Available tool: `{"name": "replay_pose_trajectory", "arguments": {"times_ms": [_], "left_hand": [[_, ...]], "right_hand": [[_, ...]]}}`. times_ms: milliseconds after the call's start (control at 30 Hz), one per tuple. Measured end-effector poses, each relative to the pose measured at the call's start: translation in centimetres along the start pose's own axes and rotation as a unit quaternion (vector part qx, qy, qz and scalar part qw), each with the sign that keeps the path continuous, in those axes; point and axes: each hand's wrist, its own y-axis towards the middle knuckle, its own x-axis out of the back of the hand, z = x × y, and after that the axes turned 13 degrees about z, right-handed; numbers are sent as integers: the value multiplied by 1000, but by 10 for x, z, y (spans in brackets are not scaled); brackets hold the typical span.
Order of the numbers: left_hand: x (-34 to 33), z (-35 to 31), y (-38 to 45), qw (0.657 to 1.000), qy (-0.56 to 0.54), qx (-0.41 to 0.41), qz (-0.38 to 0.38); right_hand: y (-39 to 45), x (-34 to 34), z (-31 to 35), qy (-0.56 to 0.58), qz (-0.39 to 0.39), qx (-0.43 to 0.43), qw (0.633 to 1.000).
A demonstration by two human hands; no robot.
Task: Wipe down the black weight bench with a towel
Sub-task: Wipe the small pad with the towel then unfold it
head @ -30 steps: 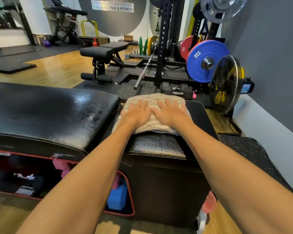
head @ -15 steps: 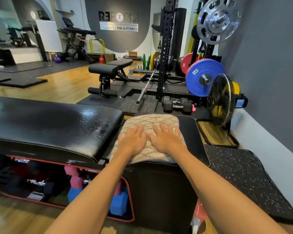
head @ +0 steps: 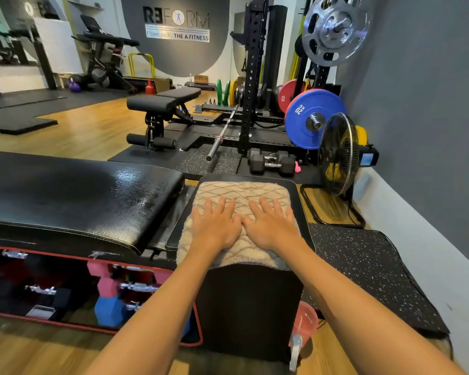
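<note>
The black weight bench (head: 73, 196) stretches from the left edge to the centre; its long pad shines wet. A beige patterned towel (head: 241, 192) covers the smaller seat pad (head: 299, 209) at the bench's right end, and its near edge hangs over the front. My left hand (head: 215, 226) and my right hand (head: 268, 226) lie flat side by side on the towel, fingers straight and pointing away from me, pressing it onto the pad.
Pink and blue dumbbells (head: 106, 296) lie on a mat under the bench. A standing fan (head: 336, 155) and a speckled rubber mat (head: 368, 272) are to the right by the grey wall. Beyond the bench are hex dumbbells (head: 271, 162), a barbell (head: 222, 133) and a rack.
Both hands have drawn the towel toward me across the seat pad; its near edge now hangs over the front. The far part of the pad shows again.
</note>
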Motion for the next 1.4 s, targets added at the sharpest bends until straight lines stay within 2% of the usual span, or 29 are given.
{"name": "replay_pose_trajectory", "arguments": {"times_ms": [333, 800, 1400], "left_hand": [[-3, -40, 8, 999, 35, -39, 8], [12, -45, 59, 998, 29, -42, 40], [23, -41, 128, 998, 22, -39, 36]], "right_hand": [[-10, 2, -37, 26, -14, -49, 998], [34, 19, -43, 50, 0, -85, 995], [96, 37, -48, 42, 4, -98, 994]]}}
